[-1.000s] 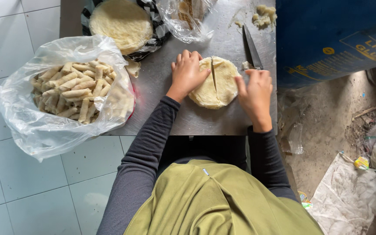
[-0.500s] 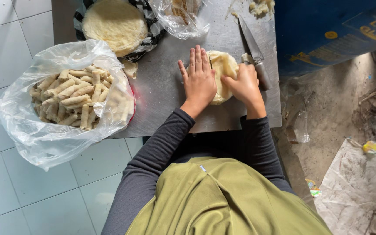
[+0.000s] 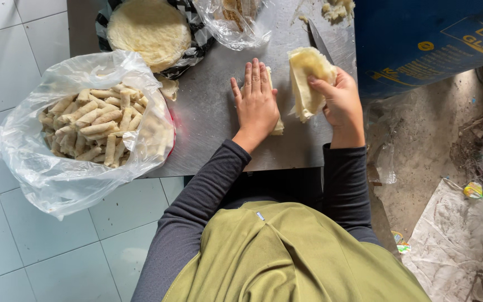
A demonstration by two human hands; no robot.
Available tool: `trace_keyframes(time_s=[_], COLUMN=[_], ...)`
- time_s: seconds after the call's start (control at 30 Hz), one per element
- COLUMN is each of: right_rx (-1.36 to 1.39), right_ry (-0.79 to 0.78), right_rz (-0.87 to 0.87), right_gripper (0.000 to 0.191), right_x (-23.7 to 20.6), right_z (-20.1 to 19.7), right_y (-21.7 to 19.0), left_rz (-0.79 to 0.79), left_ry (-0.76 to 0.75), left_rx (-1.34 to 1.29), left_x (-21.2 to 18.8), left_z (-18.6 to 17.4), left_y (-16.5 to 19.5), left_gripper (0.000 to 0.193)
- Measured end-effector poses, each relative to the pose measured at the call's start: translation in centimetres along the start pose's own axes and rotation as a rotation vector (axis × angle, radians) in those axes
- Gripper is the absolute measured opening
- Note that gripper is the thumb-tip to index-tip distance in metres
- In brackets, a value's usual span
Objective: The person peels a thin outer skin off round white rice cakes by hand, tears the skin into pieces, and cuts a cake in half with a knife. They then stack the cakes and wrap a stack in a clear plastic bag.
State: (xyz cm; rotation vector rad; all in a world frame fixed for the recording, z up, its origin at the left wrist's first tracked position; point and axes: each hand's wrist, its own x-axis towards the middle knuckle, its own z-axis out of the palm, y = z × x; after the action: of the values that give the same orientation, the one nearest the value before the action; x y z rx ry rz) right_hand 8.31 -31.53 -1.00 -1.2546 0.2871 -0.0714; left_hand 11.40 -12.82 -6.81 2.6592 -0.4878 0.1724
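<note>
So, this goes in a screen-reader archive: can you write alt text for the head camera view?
The right hand lifts a pale stack of cut wrapper sheets off a grey metal table, while the left hand presses flat on the remaining stack. A clear plastic bag of rolled pastries sits at left.

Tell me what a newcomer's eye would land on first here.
The clear plastic bag of pale rolled spring rolls at the table's left edge stands out first. At the centre, the left hand presses flat on a stack of cut wrappers, while the right hand lifts a folded wad of wrapper sheets. A round wrapper stack sits behind.
</note>
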Motion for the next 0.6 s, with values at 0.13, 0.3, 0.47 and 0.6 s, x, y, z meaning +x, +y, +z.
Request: trace_keyframes(time_s=[0.13, 0.3, 0.47, 0.6], right_rx=[0.051, -0.35, -0.949, -1.278], right_ry=[-0.094, -0.486, -0.886, -0.955], right_rz=[0.009, 0.043, 0.066, 0.037], right_gripper=[0.036, 0.041, 0.059, 0.059], right_x=[-0.4, -1.2, 1.2, 3.9], right_z=[-0.7, -0.4, 3.7, 7.8], right_y=[-3.0, -7.0, -9.8, -11.5], left_rz=[0.022, 0.192, 0.233, 0.104], left_ry=[0.019, 0.092, -0.548, -0.532], left_rx=[-0.015, -0.959, -1.336, -1.216], left_x=[0.0, 0.5, 1.9, 1.2], left_z=[0.1, -3.5, -9.2, -11.2], left_y=[-0.2, -1.9, -3.4, -3.5], left_gripper=[0.068, 0.091, 0.097, 0.069])
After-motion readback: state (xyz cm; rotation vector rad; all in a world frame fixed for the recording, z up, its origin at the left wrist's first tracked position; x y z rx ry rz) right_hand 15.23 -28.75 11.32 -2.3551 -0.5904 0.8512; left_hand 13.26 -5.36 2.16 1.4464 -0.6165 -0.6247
